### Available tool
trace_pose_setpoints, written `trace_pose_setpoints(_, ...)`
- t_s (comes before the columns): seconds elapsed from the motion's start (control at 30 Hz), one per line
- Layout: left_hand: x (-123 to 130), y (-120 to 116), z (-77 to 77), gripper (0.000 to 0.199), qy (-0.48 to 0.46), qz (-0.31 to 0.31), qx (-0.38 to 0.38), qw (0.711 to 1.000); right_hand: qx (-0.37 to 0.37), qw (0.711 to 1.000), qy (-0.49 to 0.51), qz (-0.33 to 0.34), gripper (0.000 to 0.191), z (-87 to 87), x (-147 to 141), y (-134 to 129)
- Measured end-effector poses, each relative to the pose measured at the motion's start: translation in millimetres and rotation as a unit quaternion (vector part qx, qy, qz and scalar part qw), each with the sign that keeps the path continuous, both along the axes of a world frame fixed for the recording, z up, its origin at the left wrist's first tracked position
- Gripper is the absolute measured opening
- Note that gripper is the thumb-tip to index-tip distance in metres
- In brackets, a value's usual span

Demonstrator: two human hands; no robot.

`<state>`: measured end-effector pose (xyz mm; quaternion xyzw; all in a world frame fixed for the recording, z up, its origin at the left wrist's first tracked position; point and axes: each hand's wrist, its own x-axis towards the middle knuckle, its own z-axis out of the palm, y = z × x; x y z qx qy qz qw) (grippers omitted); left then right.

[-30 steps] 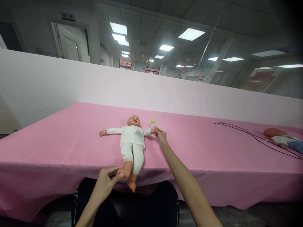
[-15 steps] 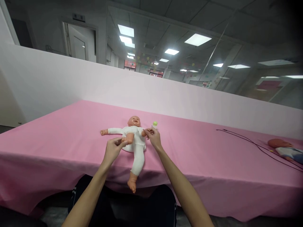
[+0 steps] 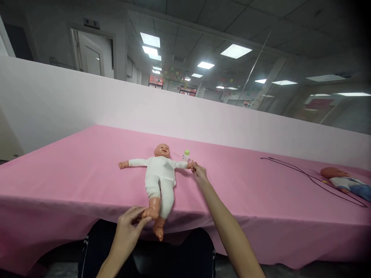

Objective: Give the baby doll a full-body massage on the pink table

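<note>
A baby doll point(image 3: 160, 170) with a white cloth body lies on its back, head away from me and arms spread wide. My left hand point(image 3: 130, 226) is closed around one of its feet, the one on the left, at the table's front edge. The doll's other foot hangs over that edge beside it. Out to the right, my right hand point(image 3: 199, 172) pinches the doll's hand at the end of its stretched arm. Just behind that arm stands a small bottle point(image 3: 186, 155) with a yellow-green cap.
A pink cloth point(image 3: 87, 166) covers the table and drapes over its front. Thin black cables point(image 3: 301, 170) run across the right side. A second doll point(image 3: 344, 181) in blue and white lies at the far right. Behind the table rises a white partition point(image 3: 174, 112) topped with glass.
My left hand has drawn the doll's bent leg down and straight towards me. My right hand has pulled its arm outward to the right. The view has shifted slightly.
</note>
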<state>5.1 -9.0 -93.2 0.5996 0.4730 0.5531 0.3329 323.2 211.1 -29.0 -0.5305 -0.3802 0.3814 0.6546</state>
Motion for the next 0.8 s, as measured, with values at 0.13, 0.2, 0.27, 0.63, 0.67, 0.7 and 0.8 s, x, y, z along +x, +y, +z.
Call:
trace_pose_setpoints(0.13, -3.6, -17.6, -40.3, 0.032, -0.011, -0.012, -0.04, 0.999, -0.051, 0.998, 0.021, -0.036, 0.035, -15.9, 12.3, 0.8)
trace_pose_setpoints(0.2, -3.9, -17.7, -52.1, 0.034, -0.013, -0.024, -0.048, 0.998, -0.065, 0.997, 0.026, -0.037, 0.032, -21.7, 11.7, -1.0)
trace_pose_setpoints(0.27, -4.4, -19.7, -55.6, 0.034, -0.001, -0.04, -0.048, 0.998, -0.07, 0.997, 0.026, -0.037, 0.025, -24.1, 10.0, -6.2)
trace_pose_setpoints(0.63, -30.1, 16.2, 11.8, 0.024, 0.027, 0.199, 0.118, 0.973, -0.149, 0.864, -0.234, 0.421, 0.07, -47.1, -37.8, -189.6)
trace_pose_setpoints(0.67, -31.4, 25.4, 21.8, 0.024, 0.018, 0.233, 0.14, 0.962, -0.167, 0.861, -0.247, 0.412, 0.074, -56.5, -43.9, -202.7)
trace_pose_setpoints(0.7, -32.7, 35.7, 31.7, 0.025, 0.013, 0.258, 0.162, 0.953, -0.172, 0.874, -0.24, 0.386, 0.076, -66.0, -50.5, -211.7)
trace_pose_setpoints(0.8, -41.5, 77.0, 54.3, 0.027, 0.063, 0.285, 0.198, 0.936, -0.15, 0.925, -0.104, 0.332, 0.078, -90.6, -73.8, -220.1)
